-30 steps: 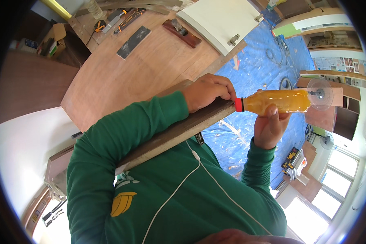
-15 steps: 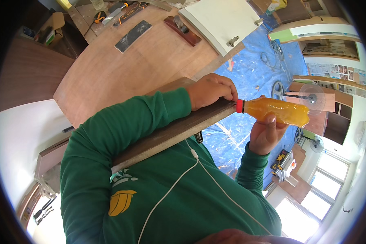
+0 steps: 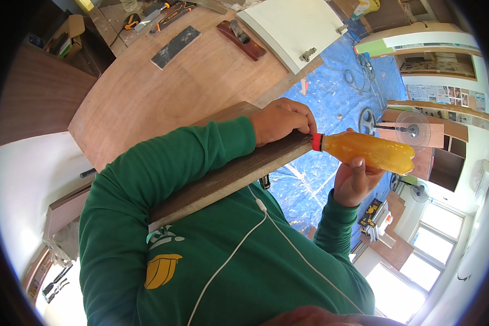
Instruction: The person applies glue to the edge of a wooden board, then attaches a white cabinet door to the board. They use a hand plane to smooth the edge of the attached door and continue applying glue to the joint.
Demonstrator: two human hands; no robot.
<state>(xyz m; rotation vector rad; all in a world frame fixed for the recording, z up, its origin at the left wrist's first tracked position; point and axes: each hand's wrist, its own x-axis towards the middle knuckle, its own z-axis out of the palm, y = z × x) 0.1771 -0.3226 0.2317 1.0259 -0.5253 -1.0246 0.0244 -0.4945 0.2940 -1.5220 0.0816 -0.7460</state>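
My right hand (image 3: pixel 357 179) is closed around a clear plastic bottle of thick yellow-orange liquid (image 3: pixel 367 151). It lies nearly level, its red-capped end toward the left. That cap meets or almost meets the end of a brown wooden board (image 3: pixel 233 168); a small gap cannot be ruled out. My left forearm lies across the board, which leans against my green sweatshirt. My left hand (image 3: pixel 282 124) is closed at the board's far end, fingers curled down onto its edge close to the cap. The fingertips are partly hidden.
Beyond the board is a wooden worktop (image 3: pixel 185 92) with a dark flat strip (image 3: pixel 175 46), a hand plane (image 3: pixel 241 40) and a white door panel (image 3: pixel 290 30) with hinges. Blue sheeting (image 3: pixel 331 92) covers the floor, where a fan (image 3: pixel 410 130) stands. A white cable (image 3: pixel 227 254) hangs down my front.
The bottle has shifted very slightly left and its base has dipped a little. My left hand and the board hold almost the same place.
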